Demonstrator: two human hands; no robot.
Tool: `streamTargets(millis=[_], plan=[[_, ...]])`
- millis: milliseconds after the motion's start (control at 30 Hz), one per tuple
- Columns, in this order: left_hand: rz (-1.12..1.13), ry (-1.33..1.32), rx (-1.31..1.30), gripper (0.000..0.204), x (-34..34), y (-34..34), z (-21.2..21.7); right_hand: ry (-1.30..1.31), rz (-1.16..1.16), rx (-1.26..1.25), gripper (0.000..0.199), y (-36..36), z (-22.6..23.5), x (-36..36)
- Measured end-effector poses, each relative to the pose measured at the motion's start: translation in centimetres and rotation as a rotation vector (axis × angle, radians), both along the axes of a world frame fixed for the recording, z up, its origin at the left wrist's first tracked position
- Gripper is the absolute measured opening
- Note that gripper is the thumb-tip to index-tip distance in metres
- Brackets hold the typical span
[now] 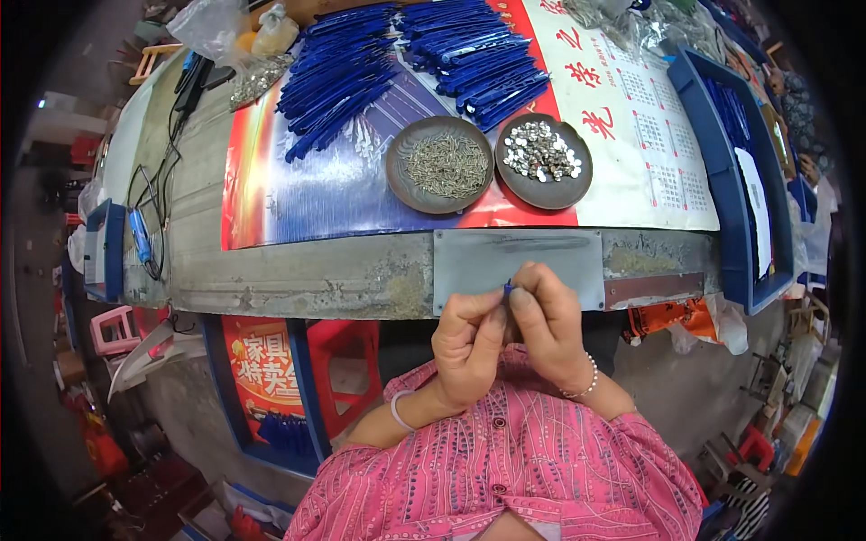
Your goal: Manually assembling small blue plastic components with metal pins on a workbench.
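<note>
My left hand (469, 347) and my right hand (548, 325) meet just below the table's near edge, fingers pinched together on a small blue part (509, 288) whose tip pokes out between them. Most of the part is hidden by my fingers. Above my hands a grey metal plate (519, 261) lies at the table's edge. Further back stand two dark round dishes: the left dish (397, 171) holds thin metal pins, the right dish (577, 191) holds small shiny silver pieces. Behind them lie piles of long blue plastic strips (338, 77).
A blue tray (726, 180) with blue parts and a white paper stands at the right. Cables and a blue tool (140, 234) lie at the left end. Plastic bags (216, 32) sit at the back. A red stool (347, 361) and a pink stool (113, 329) are below the table.
</note>
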State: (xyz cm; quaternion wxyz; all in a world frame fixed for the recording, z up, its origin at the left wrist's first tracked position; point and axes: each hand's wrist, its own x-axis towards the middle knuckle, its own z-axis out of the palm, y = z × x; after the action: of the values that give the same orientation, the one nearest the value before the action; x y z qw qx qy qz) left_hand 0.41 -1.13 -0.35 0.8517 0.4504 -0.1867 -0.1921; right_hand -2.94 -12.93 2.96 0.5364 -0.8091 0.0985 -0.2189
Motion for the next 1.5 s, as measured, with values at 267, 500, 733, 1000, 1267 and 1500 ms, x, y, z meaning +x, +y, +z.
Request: streamTargets(millis=[267, 500, 733, 1000, 1267, 1500], plan=[[0.043, -0.054, 0.094, 0.024, 0.0, -0.2, 0.5, -0.269, -0.07, -0.331, 0.017, 0.0, -1.3, 0.8], [0.123, -0.22, 0.231, 0.023, 0.1, -0.6, 0.7, -0.15, -0.132, -0.426, 0.01, 0.9, -0.6, 0.3], [0.062, -0.019, 0.021, 0.021, -0.5, 0.3, 0.2, 0.06, 0.093, 0.36, 0.008, -0.1, -0.3, 0.1], [0.105, -0.102, 0.159, 0.02, -0.3, 0.9, 0.1, -0.18, -0.062, -0.434, 0.014, 1.5, -0.9, 0.7], [0.183, -0.227, 0.335, 0.022, -0.6, 3.0, -0.8, 0.077, 0.013, -0.2, 0.026, 1.7, -2.8, -0.2], [0.379, -0.143, 0.771, 0.024, 3.0, 16.0, -2.7, 0.038, 0.162, 0.328, 0.033, 1.5, -1.6, -0.2]])
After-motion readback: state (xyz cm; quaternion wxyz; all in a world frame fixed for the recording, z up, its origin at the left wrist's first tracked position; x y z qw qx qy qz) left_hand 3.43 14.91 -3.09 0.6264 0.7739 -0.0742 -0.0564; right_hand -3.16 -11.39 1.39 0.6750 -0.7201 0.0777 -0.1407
